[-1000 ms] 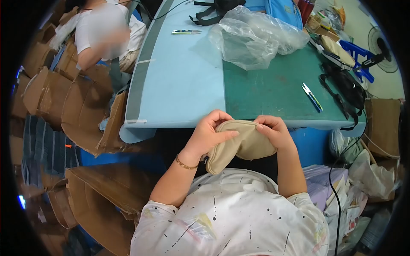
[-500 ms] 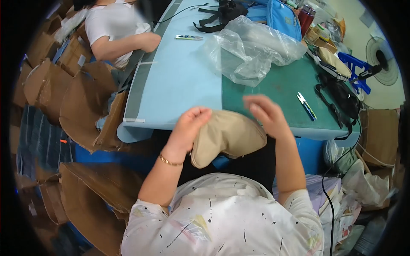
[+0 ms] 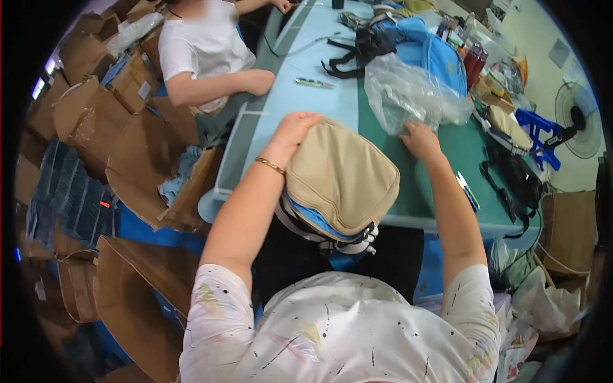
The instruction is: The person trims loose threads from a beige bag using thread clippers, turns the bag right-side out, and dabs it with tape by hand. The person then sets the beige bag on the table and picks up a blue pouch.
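Note:
A beige fabric bag (image 3: 345, 172) with blue lining at its lower edge and white straps and buckles below is held over my lap at the table's near edge. My left hand (image 3: 297, 133) is closed on its upper left corner. My right hand (image 3: 421, 139) reaches past the bag over the green mat, its fingers curled on the near end of a clear plastic bag (image 3: 408, 96). Thread snips (image 3: 469, 191) lie to the right of my right forearm. A second pair of snips (image 3: 313, 83) rests farther off on the light blue surface.
A co-worker (image 3: 204, 57) sits at the table's left side. Open cardboard boxes (image 3: 143, 169) stand on the left. A blue backpack (image 3: 440, 60), a red bottle (image 3: 474, 64), a black bag (image 3: 514, 175) and a fan (image 3: 578, 121) are at the back and right.
The beige bag has turned and opened out, showing its broad face and blue lining. My right hand has moved from beside it to the plastic bag, whose near end has shifted. The view has shifted.

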{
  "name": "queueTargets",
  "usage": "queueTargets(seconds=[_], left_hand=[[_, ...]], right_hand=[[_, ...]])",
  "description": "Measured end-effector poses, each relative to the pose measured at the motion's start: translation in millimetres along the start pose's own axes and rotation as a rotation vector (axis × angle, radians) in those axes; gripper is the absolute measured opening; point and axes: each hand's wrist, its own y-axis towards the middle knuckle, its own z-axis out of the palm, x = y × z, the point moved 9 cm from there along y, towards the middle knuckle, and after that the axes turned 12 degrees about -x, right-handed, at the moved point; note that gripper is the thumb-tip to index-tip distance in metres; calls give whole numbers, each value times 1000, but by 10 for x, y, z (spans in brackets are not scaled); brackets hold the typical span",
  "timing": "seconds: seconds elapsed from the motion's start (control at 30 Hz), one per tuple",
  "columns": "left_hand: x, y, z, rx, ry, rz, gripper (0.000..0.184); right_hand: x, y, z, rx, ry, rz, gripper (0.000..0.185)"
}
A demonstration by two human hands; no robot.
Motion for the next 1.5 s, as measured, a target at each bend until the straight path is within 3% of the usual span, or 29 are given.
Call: queueTargets(seconds=[0.1,0.2,0.27,0.3,0.37,0.57,0.7,0.8,0.9,1.0,1.17,1.5], left_hand=[[-117,168,226,-68,63,109,16],[-228,310,430,-46,183,178,17],[-254,375,556,34,125,149,20],[-268,430,553,48,129,156,20],[-291,546,431,51,14,155,22],[-401,451,215,89,-112,86,25],[-273,585,120,91,-123,113,25],[-170,660,67,21,4,101,26],[-217,708,-84,-117,46,162,23],[-282,809,-278,-229,59,229,25],[-71,934,-276,-102,8,52,26],[-140,751,-29,4,55,28,19]], right_hand=[[326,21,-502,-104,9,-18,31],[474,77,-865,-151,168,118,25],[637,135,-954,-192,435,110,23],[741,186,-888,-136,477,86,26],[828,304,-718,10,726,258,30],[1226,541,-305,389,1178,243,36],[1252,722,37,398,1137,71,35],[1326,931,47,577,612,-168,33],[1533,1215,-123,528,565,-123,29],[1683,1263,70,314,682,-97,26],[1588,1073,510,94,891,61,25],[1476,957,520,186,1117,174,28]])
